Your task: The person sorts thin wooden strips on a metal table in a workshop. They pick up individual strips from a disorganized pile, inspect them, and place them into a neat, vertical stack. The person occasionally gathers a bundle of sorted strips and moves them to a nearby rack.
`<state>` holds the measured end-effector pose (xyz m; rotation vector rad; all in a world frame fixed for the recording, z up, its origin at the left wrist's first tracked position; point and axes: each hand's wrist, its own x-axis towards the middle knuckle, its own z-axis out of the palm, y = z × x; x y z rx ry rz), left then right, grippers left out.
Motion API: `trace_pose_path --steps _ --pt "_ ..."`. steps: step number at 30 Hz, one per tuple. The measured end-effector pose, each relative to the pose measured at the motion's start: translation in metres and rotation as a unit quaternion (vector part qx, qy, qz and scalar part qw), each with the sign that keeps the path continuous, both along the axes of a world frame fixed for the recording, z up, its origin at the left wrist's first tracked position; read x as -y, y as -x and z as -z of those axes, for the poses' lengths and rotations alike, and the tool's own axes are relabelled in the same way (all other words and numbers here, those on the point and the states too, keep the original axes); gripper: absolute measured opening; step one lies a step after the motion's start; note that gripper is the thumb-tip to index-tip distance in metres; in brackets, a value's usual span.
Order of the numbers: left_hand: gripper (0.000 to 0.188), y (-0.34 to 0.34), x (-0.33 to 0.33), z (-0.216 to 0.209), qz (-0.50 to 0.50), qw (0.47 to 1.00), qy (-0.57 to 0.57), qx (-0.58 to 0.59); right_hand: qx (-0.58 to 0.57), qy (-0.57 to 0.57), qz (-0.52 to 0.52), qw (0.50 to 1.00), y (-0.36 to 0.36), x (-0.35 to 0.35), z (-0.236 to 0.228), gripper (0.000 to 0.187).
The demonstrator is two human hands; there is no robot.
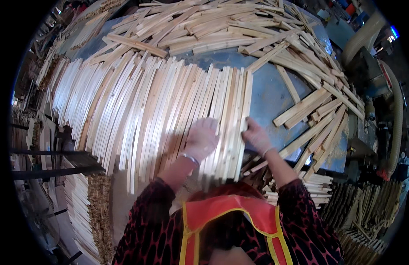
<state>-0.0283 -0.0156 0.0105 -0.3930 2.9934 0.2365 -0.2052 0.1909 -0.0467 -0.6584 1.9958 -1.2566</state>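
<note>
A worker in a red apron with yellow edging (pixel 253 214) and dark, pink-patterned sleeves bends over long, pale wooden strips (pixel 142 101) in a busy timber workshop. The left hand (pixel 202 139), a pale band at its wrist, lies palm down across the strips, its fingers stretched forward and unclenched. The right hand (pixel 257 138) has its fingers at the outer edge of the row's last strip; from here one cannot tell whether they grip it or merely rest against it.

Below and to the right of the right fingers, a low stack of pale wooden pieces (pixel 319 190) shows past the sleeve. Well to the left of the left fingers, the strips run side by side in a broad row, most nearly parallel, their far ends uneven. That much looks set in order, and it is a good share of the wood.

Plenty appears left over. To the right of the right fingers, loose wooden sticks (pixel 319 106) lie crossed on a blue-grey metal tabletop (pixel 266 88). Beyond both hands' fingertips, a wide, tangled heap of pale wooden sticks (pixel 191 26) spreads along the far side, none of it squared up with the row.
</note>
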Motion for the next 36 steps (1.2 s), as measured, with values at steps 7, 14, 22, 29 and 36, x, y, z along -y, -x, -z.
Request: trace_pose_path --steps 7,14,22,29,36 --pt "0.085 0.021 -0.064 0.005 0.004 0.998 -0.055 -0.021 0.051 -0.016 0.005 0.999 0.098 0.033 -0.039 0.033" --pt "0.078 0.028 -0.065 0.028 0.019 0.994 -0.067 -0.087 0.159 0.158 0.324 0.919 0.252 0.164 0.042 0.02" --pt "0.081 0.028 -0.061 0.04 0.006 0.995 -0.073 -0.066 0.401 0.372 0.252 0.798 0.248 0.129 -0.053 0.005" --pt "0.086 0.024 -0.05 0.005 0.071 0.993 -0.052 0.083 0.491 0.153 0.081 0.854 0.007 -0.036 -0.057 0.048" --pt "0.073 -0.033 -0.06 0.018 0.022 0.996 -0.075 0.041 -0.002 0.102 0.063 0.993 0.072 -0.01 -0.118 0.056"
